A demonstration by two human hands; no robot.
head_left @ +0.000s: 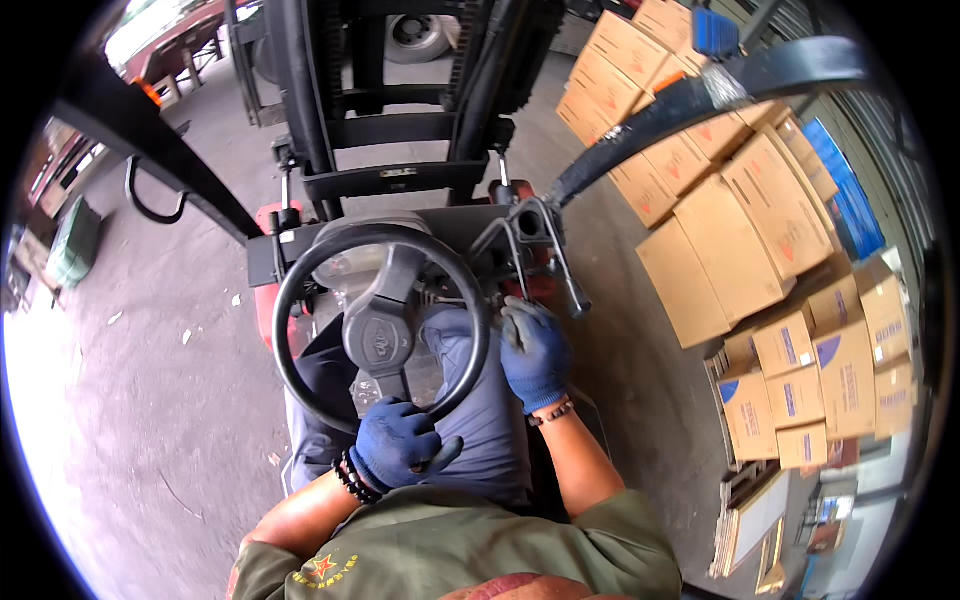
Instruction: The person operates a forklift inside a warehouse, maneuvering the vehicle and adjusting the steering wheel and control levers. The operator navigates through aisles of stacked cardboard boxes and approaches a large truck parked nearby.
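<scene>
I sit at a forklift's black steering wheel point(478, 300). My left hand point(400, 445), in a blue work glove, is curled over the lower rim, its thumb pointing off to the right. To the right of the wheel, my right hand point(535, 355), gloved the same way, is closed at the lower end of a control lever point(517, 250); the fingers hide the lever's tip. Beside it a second lever point(563, 258) ends in a black knob, which the hand leaves untouched. Between my knees and the mast sits the wheel's hub point(380, 342).
Ahead rises the black forklift mast point(390, 130). A dark overhead-guard bar point(650, 115) arches on the right, another post point(160, 150) on the left. Stacked cardboard boxes point(710, 265) line the right side, with more boxes point(845, 360) nearer. A green bin point(75, 243) stands far left.
</scene>
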